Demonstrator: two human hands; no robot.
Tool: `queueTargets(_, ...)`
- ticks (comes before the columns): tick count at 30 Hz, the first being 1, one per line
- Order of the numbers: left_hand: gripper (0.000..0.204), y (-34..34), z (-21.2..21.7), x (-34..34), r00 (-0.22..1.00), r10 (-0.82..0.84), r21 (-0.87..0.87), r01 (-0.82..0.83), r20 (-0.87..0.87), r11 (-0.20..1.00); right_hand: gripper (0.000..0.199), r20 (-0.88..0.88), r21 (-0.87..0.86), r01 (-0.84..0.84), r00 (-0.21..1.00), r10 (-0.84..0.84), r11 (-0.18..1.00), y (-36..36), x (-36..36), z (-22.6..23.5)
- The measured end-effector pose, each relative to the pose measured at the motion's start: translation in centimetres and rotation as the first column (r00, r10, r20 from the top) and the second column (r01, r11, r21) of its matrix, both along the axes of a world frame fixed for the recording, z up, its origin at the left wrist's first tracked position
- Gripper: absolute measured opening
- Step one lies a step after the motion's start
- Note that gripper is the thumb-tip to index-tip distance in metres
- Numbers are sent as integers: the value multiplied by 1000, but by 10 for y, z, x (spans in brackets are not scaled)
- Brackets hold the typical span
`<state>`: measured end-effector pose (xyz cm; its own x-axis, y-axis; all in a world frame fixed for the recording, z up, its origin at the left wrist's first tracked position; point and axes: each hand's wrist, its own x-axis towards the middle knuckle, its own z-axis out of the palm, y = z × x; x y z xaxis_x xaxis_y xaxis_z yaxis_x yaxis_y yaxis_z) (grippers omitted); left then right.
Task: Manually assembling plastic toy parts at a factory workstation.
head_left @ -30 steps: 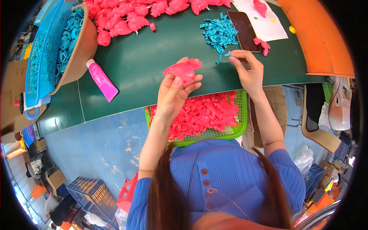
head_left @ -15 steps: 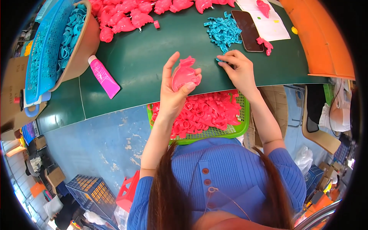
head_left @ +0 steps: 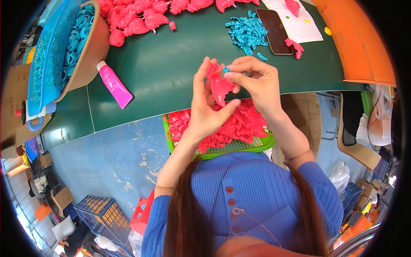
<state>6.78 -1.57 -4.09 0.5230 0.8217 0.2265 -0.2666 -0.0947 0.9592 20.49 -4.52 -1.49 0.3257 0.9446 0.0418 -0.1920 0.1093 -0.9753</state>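
Over the dark-green tabletop, in swung the right hand, pinching a small blue plastic piece beside the pink plastic shell the left hand gripped: both parts close

A head-worn fisheye camera looks down from close above the near edge of the flat, glossy dark-green worktop.

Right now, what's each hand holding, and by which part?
Left hand: a pink molded piece, fingers behind it, thumb by its lower tip. Right hand: a small blue piece, pinched; the gripped part is hidden.
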Motion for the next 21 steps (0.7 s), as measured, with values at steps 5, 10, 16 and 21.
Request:
queueTargets(5,87,-3,17,0,947,-35,-289,133,321,948,13,86,79,46,995,-53,996,7,3,-8)
queueTargets(10,59,-2,12,2,959,-31,-265,109,281,958,14,256,200,31,963,-83,979,9,-4,-5)
queueTargets(16,62,6,15,-4,995,-24,-331,53,93,942,15,498,389,3,841,-212,921,8,-5,-5)
queueTargets(21,60,9,18,-7,963,156,-296,-86,220,951,19,344,226,58,929,-135,972,1,0,7)
